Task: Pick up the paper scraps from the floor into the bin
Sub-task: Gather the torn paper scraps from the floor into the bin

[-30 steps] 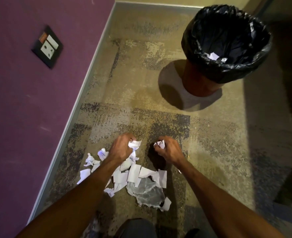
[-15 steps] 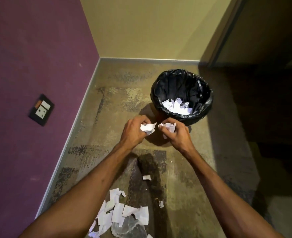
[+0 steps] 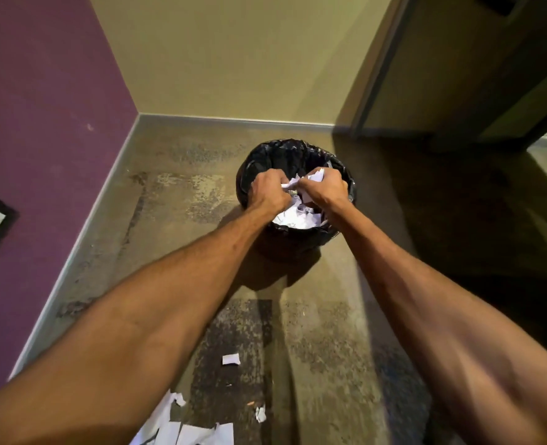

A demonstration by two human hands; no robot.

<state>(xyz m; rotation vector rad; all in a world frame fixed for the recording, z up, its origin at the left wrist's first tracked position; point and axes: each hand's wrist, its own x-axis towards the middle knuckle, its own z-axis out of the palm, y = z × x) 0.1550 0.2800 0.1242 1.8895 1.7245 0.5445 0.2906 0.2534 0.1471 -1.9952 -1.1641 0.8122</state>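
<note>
Both bare forearms stretched forward and converging, left hand (image 3: 270, 192) and right hand (image 3: 325, 187) side by side and nearly touching, knuckles up, fingers of each curled closed around crumpled paper scraps (image 3: 301, 183), wrists bent slightly downward.

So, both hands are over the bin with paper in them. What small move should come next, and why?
Probably open both hands and let the paper fall. The left hand and the right hand hold crumpled scraps right above the bin, where other paper already lies. More scraps on the floor wait to be collected.
</note>
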